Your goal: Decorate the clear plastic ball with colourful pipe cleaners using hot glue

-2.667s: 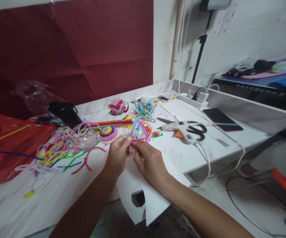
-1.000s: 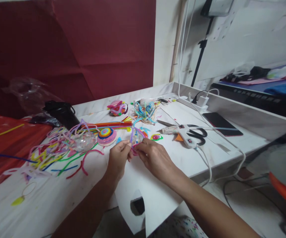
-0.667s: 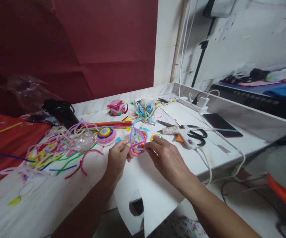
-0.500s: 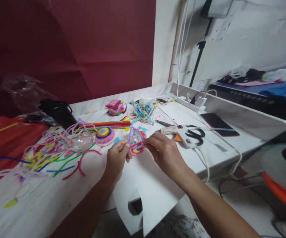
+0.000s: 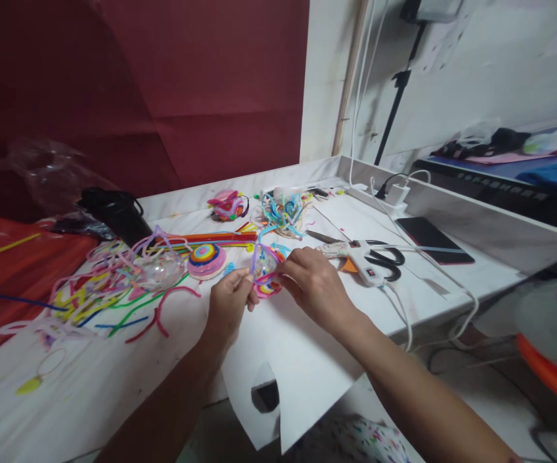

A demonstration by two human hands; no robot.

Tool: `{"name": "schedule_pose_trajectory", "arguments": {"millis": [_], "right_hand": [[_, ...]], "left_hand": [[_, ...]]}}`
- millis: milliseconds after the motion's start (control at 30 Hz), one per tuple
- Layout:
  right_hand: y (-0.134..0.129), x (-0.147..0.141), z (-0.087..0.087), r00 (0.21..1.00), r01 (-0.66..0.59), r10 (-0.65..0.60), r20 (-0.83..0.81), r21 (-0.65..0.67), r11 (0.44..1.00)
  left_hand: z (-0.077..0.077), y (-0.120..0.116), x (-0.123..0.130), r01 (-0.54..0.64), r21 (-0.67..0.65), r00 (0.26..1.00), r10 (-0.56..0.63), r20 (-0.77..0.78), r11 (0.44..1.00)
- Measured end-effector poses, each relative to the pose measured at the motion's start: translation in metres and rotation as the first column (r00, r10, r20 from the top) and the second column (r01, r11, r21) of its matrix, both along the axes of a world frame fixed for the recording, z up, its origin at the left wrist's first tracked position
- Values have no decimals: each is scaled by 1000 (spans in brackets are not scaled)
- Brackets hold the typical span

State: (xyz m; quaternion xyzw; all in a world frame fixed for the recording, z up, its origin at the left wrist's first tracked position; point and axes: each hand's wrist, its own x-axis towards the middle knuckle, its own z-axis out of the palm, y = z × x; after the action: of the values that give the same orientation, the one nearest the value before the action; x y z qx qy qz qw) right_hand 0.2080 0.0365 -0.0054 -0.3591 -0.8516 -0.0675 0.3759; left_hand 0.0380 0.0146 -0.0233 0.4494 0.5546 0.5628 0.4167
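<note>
Between my hands is a clear plastic ball [image 5: 265, 262] partly covered with coloured pipe cleaners, held above a white sheet of paper [image 5: 307, 360]. My left hand [image 5: 228, 301] is closed on its left side, thumb and fingers pinching by a purple pipe cleaner [image 5: 254, 256]. From the right, my right hand [image 5: 314, 278] pinches a purple-pink strand across the front of the ball; the fingertips partly hide it. Left of the ball sits a dome wound in rainbow rings [image 5: 206, 260].
Loose pipe cleaners [image 5: 85, 296] and a clear ball [image 5: 163, 270] lie on the left, near a black bottle [image 5: 117, 215]. At right are a glue gun [image 5: 368, 267] with its cord, scissors [image 5: 384, 257] and a phone [image 5: 433, 239]. A blue-and-white tangle [image 5: 283, 212] lies behind.
The view has shifted slightly, so the table contents appear a little further right. Both hands still hold the ball; the right fingers have moved slightly closer to its front.
</note>
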Motion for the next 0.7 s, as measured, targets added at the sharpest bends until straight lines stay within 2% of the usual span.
{"name": "schedule_pose_trajectory", "arguments": {"millis": [133, 433, 700], "right_hand": [[0, -3, 2, 993, -46, 37, 112, 74, 996], [-1, -10, 2, 997, -40, 44, 60, -72, 997], [-5, -10, -2, 998, -48, 54, 45, -128, 991]], "left_hand": [[-1, -1, -1, 19, -7, 1000, -19, -1, 1000], [-1, -1, -1, 34, -1, 998, -34, 46, 999], [1, -2, 0, 58, -27, 989, -54, 139, 998]]}}
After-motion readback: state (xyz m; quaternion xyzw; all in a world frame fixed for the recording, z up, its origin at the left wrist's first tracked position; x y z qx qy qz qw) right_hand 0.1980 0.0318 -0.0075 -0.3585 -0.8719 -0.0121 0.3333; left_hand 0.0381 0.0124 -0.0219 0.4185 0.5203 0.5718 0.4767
